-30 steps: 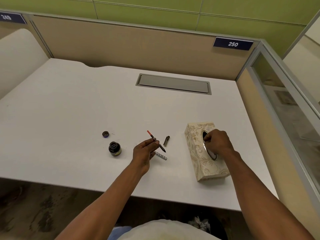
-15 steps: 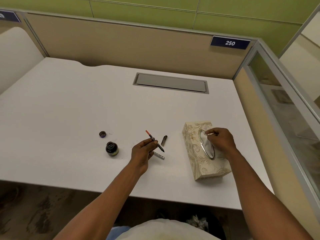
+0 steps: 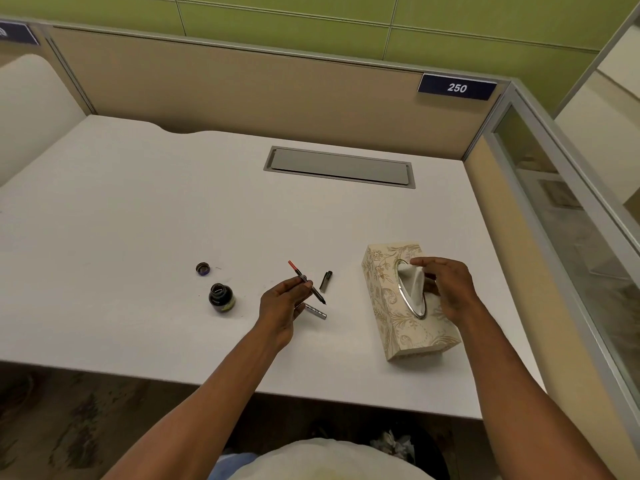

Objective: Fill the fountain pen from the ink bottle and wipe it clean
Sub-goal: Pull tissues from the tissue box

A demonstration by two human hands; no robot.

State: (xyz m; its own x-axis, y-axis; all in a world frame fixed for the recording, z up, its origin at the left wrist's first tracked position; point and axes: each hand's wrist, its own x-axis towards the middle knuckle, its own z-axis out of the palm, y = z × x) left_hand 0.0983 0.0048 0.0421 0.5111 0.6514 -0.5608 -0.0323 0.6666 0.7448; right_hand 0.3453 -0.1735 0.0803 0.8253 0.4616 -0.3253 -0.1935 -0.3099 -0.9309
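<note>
Fountain pen (image 3: 306,282) sits pinched in my left hand (image 3: 282,306), held above the counter (image 3: 138,220), red end up and away, dark nib end pointing down-right. Fingers closed narrow on the pen's middle. Under that hand a silvery pen part (image 3: 316,311) lies on the counter, and a short dark pen part (image 3: 326,281) lies just beyond, apart from the pen. Ink bottle (image 3: 221,298) stands open to the left, near the hand but not touching; its cap (image 3: 203,268) lies just behind it. My right hand (image 3: 446,289) is over the tissue box (image 3: 401,317), fingertips pinching a white tissue (image 3: 415,282) that sticks up out of the oval slot. Box lies near the counter's right edge. Grey cable hatch (image 3: 339,167) further back, number plate 250 (image 3: 456,87) on the partition.
</note>
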